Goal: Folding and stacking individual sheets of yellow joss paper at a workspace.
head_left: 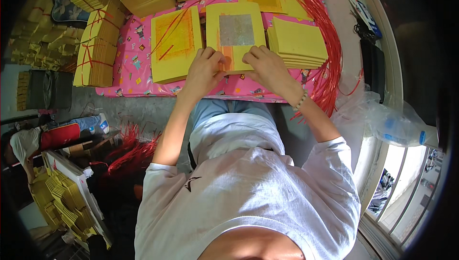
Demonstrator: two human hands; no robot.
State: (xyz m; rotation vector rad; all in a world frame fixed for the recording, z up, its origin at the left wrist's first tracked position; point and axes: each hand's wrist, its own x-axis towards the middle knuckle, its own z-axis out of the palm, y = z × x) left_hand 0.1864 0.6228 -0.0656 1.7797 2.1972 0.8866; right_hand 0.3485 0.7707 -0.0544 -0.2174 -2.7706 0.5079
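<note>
A yellow paper sheet [260,26] with a silver square and an orange patch below it lies in front of me, on top of others. My left hand [205,71] is closed at its near left edge, fingers curled over the paper. At the near right edge my right hand [270,69], with a beaded bracelet on the wrist, grips the same sheet with bent fingers. The thumbs are partly hidden. Left of it lies a yellow paper stack [160,71] with an orange square. A folded yellow paper stack [299,40] is on the right.
Red-tied yellow paper bundles [95,49] stand along the left of the pink patterned tabletop [134,88]. Long red strips [332,49] hang over its right side. A plastic bag [397,126] is by the window. Another person [28,140] leans over paper stacks at lower left.
</note>
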